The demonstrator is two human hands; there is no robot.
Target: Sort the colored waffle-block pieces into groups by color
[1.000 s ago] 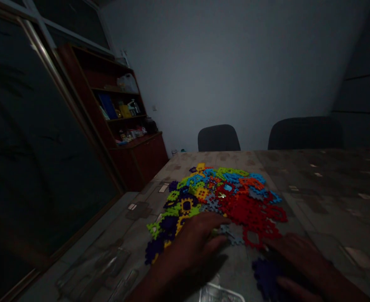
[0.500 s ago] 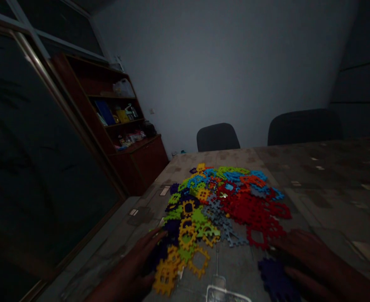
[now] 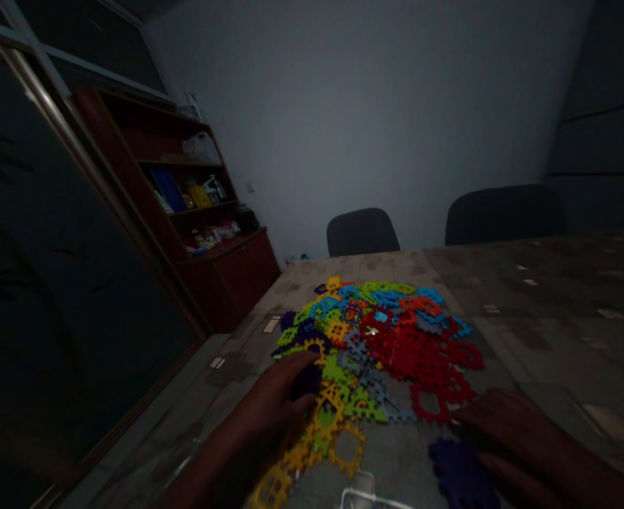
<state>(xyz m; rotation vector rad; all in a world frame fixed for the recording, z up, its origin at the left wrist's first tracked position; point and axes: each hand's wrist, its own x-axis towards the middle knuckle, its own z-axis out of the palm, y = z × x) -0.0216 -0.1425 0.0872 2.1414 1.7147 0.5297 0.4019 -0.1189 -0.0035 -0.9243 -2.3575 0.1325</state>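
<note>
Purple piece [image 3: 463, 472]: on the table [image 3: 556, 318], bottom right, apart from the pile [image 3: 366, 362]; toothed side faces left, other end runs under the right hand [image 3: 516, 428]. One piece or a stack, can't tell.
Right hand: palm down by the purple piece, thumb along its near side, fingers out toward the red frame [image 3: 417, 403]. Thumb and fingers parted; gripping or just resting, can't tell, too dark.
Left hand [image 3: 274, 392]: at the pile's left side, thumb and fingers parted around a dark piece [image 3: 306, 382]. Clamped or only touching, can't tell.
Both hands: well apart, near end of the pile between them.
Pile: toothed plastic pieces, roughly grouped by colour. Red pieces [image 3: 415, 350] right, grey pieces [image 3: 368, 376] middle, green pieces [image 3: 336, 371] left of grey, blue pieces [image 3: 389, 298] and orange pieces [image 3: 421, 305] at the far side.
Yellow pieces [image 3: 351, 468]: trail down to the bottom edge, just right of the left forearm.
Step in hand: looks like picking out or shifting the dark piece, right hand probably steadying the purple piece.
Next move calls for: sure fingertip hold on the dark piece, clear of green and yellow neighbours; teeth could snag.
Backdrop: two chairs [image 3: 362, 232] across the table, cabinet [image 3: 238, 268] left, pale wall [image 3: 397, 106].
</note>
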